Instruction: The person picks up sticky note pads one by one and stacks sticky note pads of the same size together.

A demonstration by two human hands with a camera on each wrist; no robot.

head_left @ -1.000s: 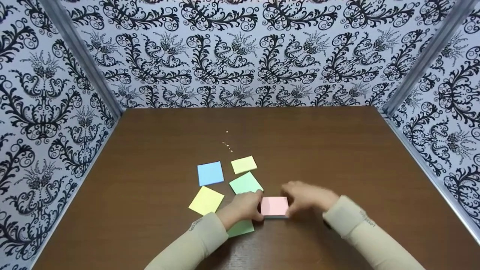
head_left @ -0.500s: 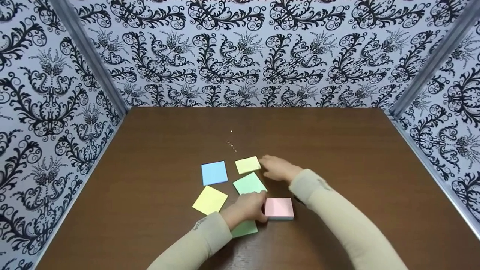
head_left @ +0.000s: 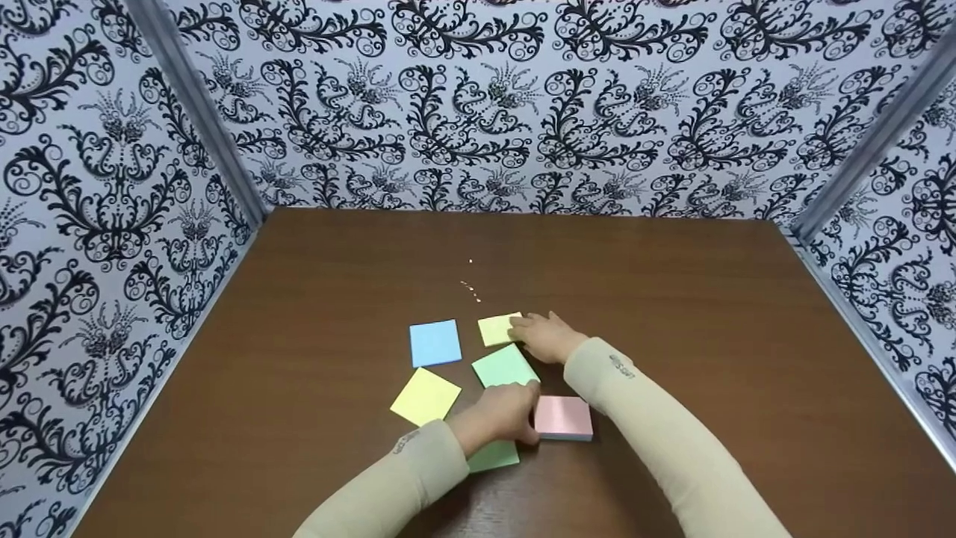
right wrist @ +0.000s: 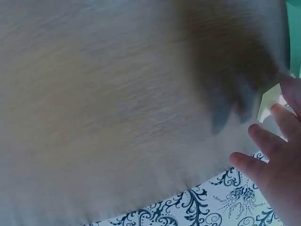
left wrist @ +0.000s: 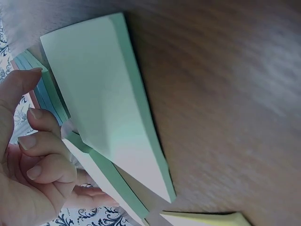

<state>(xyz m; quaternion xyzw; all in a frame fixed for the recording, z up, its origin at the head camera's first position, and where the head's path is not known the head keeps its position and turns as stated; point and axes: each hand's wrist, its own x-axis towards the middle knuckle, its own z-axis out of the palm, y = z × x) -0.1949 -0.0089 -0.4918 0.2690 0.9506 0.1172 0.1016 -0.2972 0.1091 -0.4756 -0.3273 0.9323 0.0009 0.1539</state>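
Note:
My left hand (head_left: 508, 412) grips the left side of a pink-topped stack of sticky note pads (head_left: 564, 416). In the left wrist view, thumb and curled fingers lie at the edge of this stack (left wrist: 43, 89), whose green, blue and pink layers show. My right hand (head_left: 549, 336) is over the right end of a small pale yellow sticky note pad (head_left: 494, 330). Its fingers look spread and mostly straight in the right wrist view, with a bit of the yellow pad (right wrist: 269, 100) showing past them. A green pad (head_left: 502, 365) lies between the two hands.
To the left lie a blue pad (head_left: 435, 343) and a yellow square pad (head_left: 426, 396). Another green pad (head_left: 496, 456) is partly hidden under the left forearm. Small pale specks (head_left: 471, 289) mark the brown table (head_left: 657, 284). Patterned walls (head_left: 478, 112) enclose its back and sides.
My right hand left the stack's right side, moved up and left to the small yellow pad, and now reaches over its end. The left hand stayed at the stack. The head view shifted slightly.

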